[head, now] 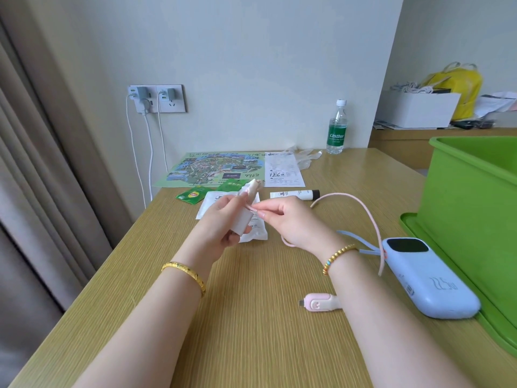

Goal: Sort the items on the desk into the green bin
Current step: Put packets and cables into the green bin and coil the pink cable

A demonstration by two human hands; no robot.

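My left hand [223, 222] grips a white charger block [242, 219] with a pink plug end at its top, held above the desk's middle. My right hand [288, 219] pinches the pink cable [366, 211] right beside that plug. The cable arcs to the right and back down; its pink connector [319, 302] lies on the desk near my right forearm. A pale blue power bank [428, 281] lies by the green bin [472, 197] at the right edge.
On the wooden desk [251, 317] lie a white packet [254, 232] under my hands, green tea sachets [191, 195], a white tube [293, 194], a park map [215, 169], a receipt [282, 169] and a water bottle [337, 127]. The bin stands on a green lid [414, 228].
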